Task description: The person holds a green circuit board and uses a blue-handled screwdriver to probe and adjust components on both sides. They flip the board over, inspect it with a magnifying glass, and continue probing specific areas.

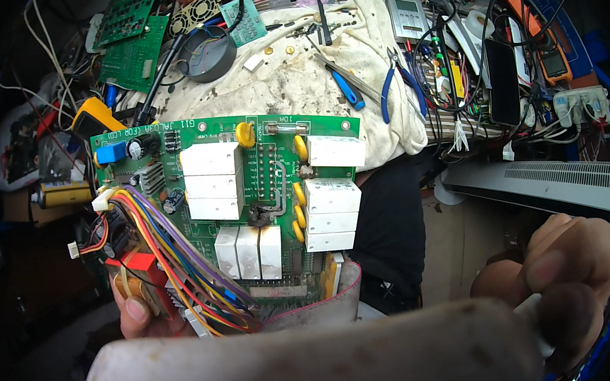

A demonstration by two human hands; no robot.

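Observation:
A green circuit board [178, 230] is tilted up in front of me, with white relays, yellow disc components and a dark burnt-looking patch near its middle. My left hand [136, 315] grips its lower left corner, the thumb beside a red-topped transformer; the other fingers are mostly hidden. A bundle of coloured wires [173, 253] and a grey ribbon cable [322, 301] hang from the board. At the right, my right hand [569, 269] is closed on a long, pale, stained object [298, 365], which spans the lower edge, blurred and too close to identify.
Behind the board, a stained white cloth [216, 89] covers the bench. On it lie a blue screwdriver [344, 89], tweezers and blue-handled pliers [387, 89]. A grey round dish [210, 57], a phone [502, 79], an orange multimeter [554, 63], a power strip [581, 108] and tangled cables surround it.

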